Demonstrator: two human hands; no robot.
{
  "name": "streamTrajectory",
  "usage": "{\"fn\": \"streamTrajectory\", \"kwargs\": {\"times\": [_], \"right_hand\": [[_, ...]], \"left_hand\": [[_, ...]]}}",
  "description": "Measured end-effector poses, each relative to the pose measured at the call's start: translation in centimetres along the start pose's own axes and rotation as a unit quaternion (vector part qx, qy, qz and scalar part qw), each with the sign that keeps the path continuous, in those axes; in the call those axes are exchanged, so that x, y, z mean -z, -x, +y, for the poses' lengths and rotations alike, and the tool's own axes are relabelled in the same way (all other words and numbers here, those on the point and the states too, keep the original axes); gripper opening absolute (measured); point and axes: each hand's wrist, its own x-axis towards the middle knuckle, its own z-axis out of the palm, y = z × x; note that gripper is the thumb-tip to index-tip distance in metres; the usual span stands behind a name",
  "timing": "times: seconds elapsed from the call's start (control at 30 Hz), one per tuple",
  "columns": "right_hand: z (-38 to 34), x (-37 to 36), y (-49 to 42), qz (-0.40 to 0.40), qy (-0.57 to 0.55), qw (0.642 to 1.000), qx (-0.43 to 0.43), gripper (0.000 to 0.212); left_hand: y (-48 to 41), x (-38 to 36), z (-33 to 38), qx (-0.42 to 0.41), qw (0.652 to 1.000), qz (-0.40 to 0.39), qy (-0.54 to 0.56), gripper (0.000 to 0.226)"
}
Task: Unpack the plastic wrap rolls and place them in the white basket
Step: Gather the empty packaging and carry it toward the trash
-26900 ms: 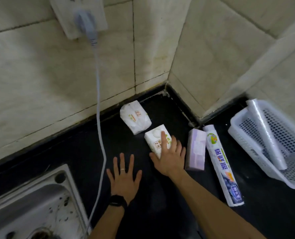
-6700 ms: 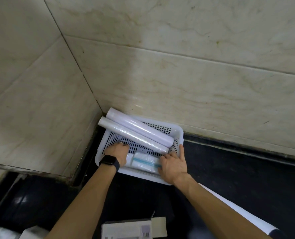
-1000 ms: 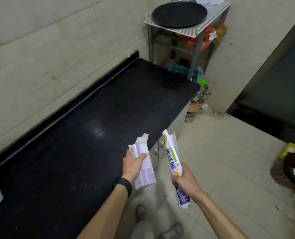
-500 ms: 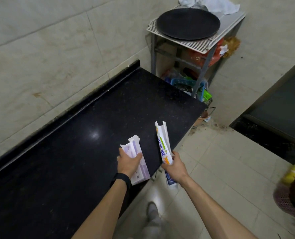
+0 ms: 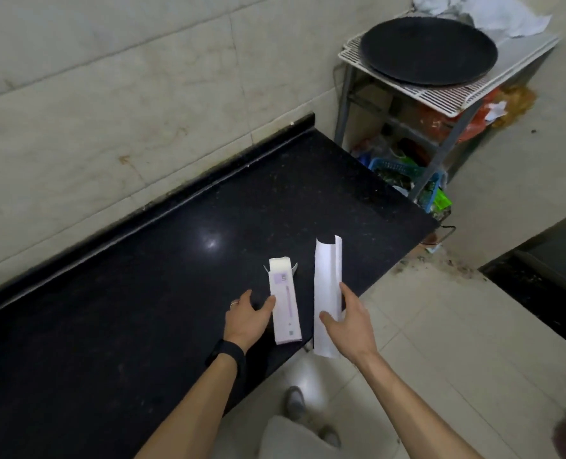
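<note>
On the black countertop (image 5: 149, 293), close to its front edge, lies one purple and white box (image 5: 284, 306), lengthwise away from the person, and the left hand (image 5: 246, 321) rests beside it on the countertop with its fingers straight and spread; only the thumb tip touches the box's left side, and nothing is grasped. One long white paper sleeve (image 5: 327, 293) lies just to the right of the box on the same countertop, its near end sticking out past the front edge over the floor (image 5: 473, 342). The right hand (image 5: 347, 321) is at that sleeve with loose, uncurled fingers: the thumb crosses the sleeve's near part, the index finger runs along its right side, and whether they press on it cannot be told. So there are two packages, one box and one sleeve, and two hands, one at each. The box's far flaps stand open and something white shows in the mouth; the sleeve's far end is open too and looks flat, and its contents cannot be made out. Past the countertop's far right corner stands one metal rack (image 5: 347, 94): its top shelf carries one round black pan (image 5: 427, 49) and a crumpled white cloth (image 5: 493, 14), and lower down sits one blue basket (image 5: 391, 165) holding something green.
</note>
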Motion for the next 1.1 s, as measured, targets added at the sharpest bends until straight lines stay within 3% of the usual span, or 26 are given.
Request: {"fn": "streamTrajectory", "kwargs": {"times": [0.13,0.23,0.43,0.6,0.83,1.1], "right_hand": [[-3.8,-2.0,2.3,-0.053,0.069,0.981,0.174,0.059],[-7.2,-5.8,4.7,-0.115,0.102,0.944,0.292,0.048],[-13.5,-14.9,13.5,-0.266,0.159,0.838,0.450,0.043],[-16.5,-22.1,21.2,-0.381,0.194,0.740,0.519,0.046],[-19.6,-32.8,31.2,-0.456,0.228,0.639,0.575,0.048],[-22.6,-46.3,39.9,-0.494,0.298,0.575,0.579,0.056]], "left_hand": [[5.0,4.8,-3.6,-0.034,0.993,0.106,-0.026,0.069],[9.8,8.9,-8.3,-0.023,0.976,0.207,-0.057,0.062],[21.0,14.6,-20.5,0.121,0.927,0.351,-0.044,0.061],[29.0,16.7,-29.1,0.223,0.870,0.440,0.006,0.060],[34.4,19.9,-40.5,0.329,0.813,0.478,0.051,0.060],[34.3,24.5,-53.1,0.392,0.820,0.412,0.066,0.069]]}}
